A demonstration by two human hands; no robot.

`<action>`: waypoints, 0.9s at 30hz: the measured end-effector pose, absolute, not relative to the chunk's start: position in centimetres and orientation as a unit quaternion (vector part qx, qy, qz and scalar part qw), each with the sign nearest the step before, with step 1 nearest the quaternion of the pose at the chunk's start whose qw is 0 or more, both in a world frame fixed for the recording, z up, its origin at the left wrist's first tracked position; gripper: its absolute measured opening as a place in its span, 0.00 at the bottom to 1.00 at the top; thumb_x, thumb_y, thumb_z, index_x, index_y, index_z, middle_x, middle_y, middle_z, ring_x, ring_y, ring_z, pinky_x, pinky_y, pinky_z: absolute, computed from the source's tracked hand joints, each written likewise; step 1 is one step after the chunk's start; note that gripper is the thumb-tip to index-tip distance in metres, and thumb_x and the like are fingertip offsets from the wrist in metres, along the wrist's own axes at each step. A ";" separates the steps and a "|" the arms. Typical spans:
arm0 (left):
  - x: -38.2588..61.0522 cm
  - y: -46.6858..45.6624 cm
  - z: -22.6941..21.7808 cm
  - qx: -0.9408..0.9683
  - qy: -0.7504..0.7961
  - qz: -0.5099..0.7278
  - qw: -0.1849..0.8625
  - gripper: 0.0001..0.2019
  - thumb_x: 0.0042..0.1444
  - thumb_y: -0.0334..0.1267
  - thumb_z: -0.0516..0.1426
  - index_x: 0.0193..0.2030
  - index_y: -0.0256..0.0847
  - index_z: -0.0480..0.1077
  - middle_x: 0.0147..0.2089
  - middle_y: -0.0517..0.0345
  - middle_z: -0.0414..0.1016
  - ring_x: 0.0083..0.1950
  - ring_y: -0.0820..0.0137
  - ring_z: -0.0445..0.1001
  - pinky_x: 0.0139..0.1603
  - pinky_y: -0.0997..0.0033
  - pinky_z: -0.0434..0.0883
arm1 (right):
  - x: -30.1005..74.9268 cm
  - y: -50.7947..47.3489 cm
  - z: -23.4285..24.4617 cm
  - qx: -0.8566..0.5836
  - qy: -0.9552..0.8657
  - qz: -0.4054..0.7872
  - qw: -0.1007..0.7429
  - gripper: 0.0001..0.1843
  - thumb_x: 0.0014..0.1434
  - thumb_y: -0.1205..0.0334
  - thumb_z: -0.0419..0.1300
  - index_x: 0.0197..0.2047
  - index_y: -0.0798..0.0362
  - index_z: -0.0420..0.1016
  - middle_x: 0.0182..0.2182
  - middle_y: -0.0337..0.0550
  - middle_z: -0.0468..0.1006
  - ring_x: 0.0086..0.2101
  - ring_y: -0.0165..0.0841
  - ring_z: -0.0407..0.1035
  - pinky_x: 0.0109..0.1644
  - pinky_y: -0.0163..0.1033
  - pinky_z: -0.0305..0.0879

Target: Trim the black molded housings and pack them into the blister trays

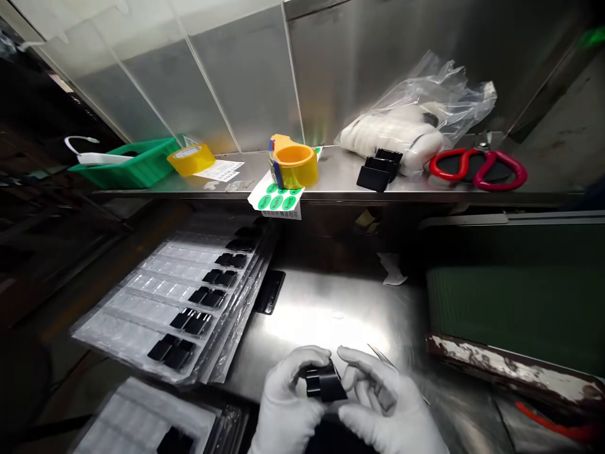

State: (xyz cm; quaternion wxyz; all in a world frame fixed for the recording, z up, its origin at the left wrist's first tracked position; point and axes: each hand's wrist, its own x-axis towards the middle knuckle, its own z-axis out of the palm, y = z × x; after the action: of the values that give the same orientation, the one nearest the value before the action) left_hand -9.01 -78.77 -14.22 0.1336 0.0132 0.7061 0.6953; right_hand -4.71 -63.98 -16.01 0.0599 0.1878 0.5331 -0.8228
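Observation:
White gloves cover both my hands. Between the thumb and fingers of my left hand [295, 397] is a small glossy black plastic part [325, 382]. My right hand [385, 400] is close to the part's right side, its fingers bent and its thumb apart from them; whether a fingertip touches the part I cannot tell. A thin pointed metal tool [379, 353], perhaps tweezers, shows behind my right hand, mostly hidden by it. Left of my hands, clear plastic trays [137, 302] are stacked, the top one with a row of similar black parts [193, 321] along its right side.
A shelf holds a green bin [135, 167], yellow tape [191, 159], a tape dispenser [295, 164], green labels [276, 200], black parts [379, 170], a plastic bag [416, 123] and red-handled scissors [501, 171]. Right stands a green conveyor belt [515, 309]. Another tray [137, 422] is lower left.

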 end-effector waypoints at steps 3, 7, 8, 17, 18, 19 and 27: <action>-9.4 -79.0 -14.4 0.088 0.728 0.669 0.119 0.18 0.42 0.22 0.67 0.36 0.49 0.78 0.39 0.60 0.79 0.42 0.63 0.78 0.44 0.69 0.76 | -4.8 -64.0 -15.8 0.200 0.512 -0.832 0.080 0.28 0.36 0.62 0.77 0.44 0.50 0.82 0.29 0.40 0.76 0.31 0.34 0.71 0.43 0.41 0.72; -10.0 -79.5 -14.0 0.108 0.753 0.642 0.094 0.19 0.41 0.20 0.66 0.36 0.50 0.78 0.41 0.61 0.79 0.44 0.63 0.77 0.47 0.69 0.75 | -5.3 -65.1 -15.7 0.186 0.500 -0.844 0.050 0.27 0.34 0.62 0.78 0.42 0.51 0.83 0.23 0.37 0.72 0.28 0.31 0.68 0.41 0.41 0.71; -10.1 -79.5 -13.7 0.082 0.745 0.652 0.114 0.22 0.39 0.20 0.66 0.39 0.50 0.77 0.41 0.61 0.79 0.44 0.63 0.78 0.46 0.69 0.74 | -5.3 -65.5 -15.7 0.187 0.495 -0.848 0.038 0.27 0.34 0.62 0.78 0.41 0.51 0.83 0.23 0.36 0.72 0.27 0.31 0.68 0.41 0.41 0.71; -10.2 -80.2 -10.3 -0.028 0.633 0.694 0.342 0.34 0.38 0.22 0.63 0.54 0.49 0.65 0.43 0.54 0.78 0.44 0.61 0.78 0.45 0.65 0.74 | -4.0 -68.0 -18.4 0.112 0.579 -0.796 -0.137 0.32 0.43 0.68 0.73 0.51 0.35 0.78 0.25 0.35 0.79 0.27 0.28 0.71 0.40 0.35 0.71; -10.3 -80.5 -10.3 -0.023 0.632 0.697 0.338 0.32 0.38 0.23 0.63 0.53 0.48 0.66 0.43 0.54 0.78 0.42 0.62 0.78 0.44 0.66 0.74 | -3.8 -68.1 -18.7 0.091 0.598 -0.779 -0.167 0.31 0.46 0.68 0.72 0.53 0.34 0.76 0.24 0.34 0.79 0.27 0.29 0.72 0.40 0.36 0.72; -10.5 -80.7 -10.3 -0.018 0.635 0.694 0.338 0.29 0.39 0.24 0.63 0.50 0.47 0.68 0.41 0.55 0.78 0.40 0.63 0.77 0.41 0.68 0.73 | -3.7 -68.1 -18.8 0.075 0.613 -0.763 -0.191 0.32 0.48 0.68 0.70 0.55 0.33 0.74 0.24 0.34 0.79 0.27 0.30 0.72 0.40 0.37 0.72; -12.2 -81.1 -10.7 0.011 0.655 0.650 0.384 0.17 0.34 0.26 0.63 0.36 0.42 0.73 0.32 0.59 0.79 0.34 0.66 0.76 0.36 0.71 0.71 | -3.1 -69.5 -17.4 0.169 0.521 -0.822 -0.155 0.34 0.40 0.74 0.72 0.50 0.38 0.79 0.24 0.33 0.79 0.23 0.25 0.66 0.31 0.32 0.65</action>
State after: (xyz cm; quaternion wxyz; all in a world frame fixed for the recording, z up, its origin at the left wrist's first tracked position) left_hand -12.25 -81.06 -10.73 0.3844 0.0111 0.6550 0.6504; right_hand -3.10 -69.49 -17.39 -0.1548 0.1693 0.5206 -0.8224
